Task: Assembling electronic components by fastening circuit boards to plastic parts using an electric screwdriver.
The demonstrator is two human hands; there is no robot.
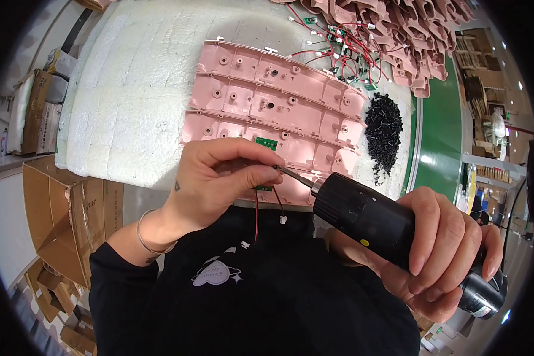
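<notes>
My right hand point(451, 252) is wrapped round a black electric screwdriver point(362, 216), its bit angled up to the left. The thumb and forefinger of my left hand point(213, 172) pinch a small dark screw point(276, 167) at the bit's tip. Beneath the fingers lies a row of curved pink plastic shells point(314, 92), inner sides up, with round screw posts. A green circuit board point(267, 143) sits in the nearer shells, partly hidden by my left hand. Red and black wires with a white connector point(283, 220) hang over the near edge.
A heap of black screws point(384, 133) lies right of the shells. Behind are tangled red wires with small boards point(344, 44) and a pile of pink parts point(397, 35). White foam padding point(124, 89) covers the table. A cardboard box point(71, 219) stands at the left.
</notes>
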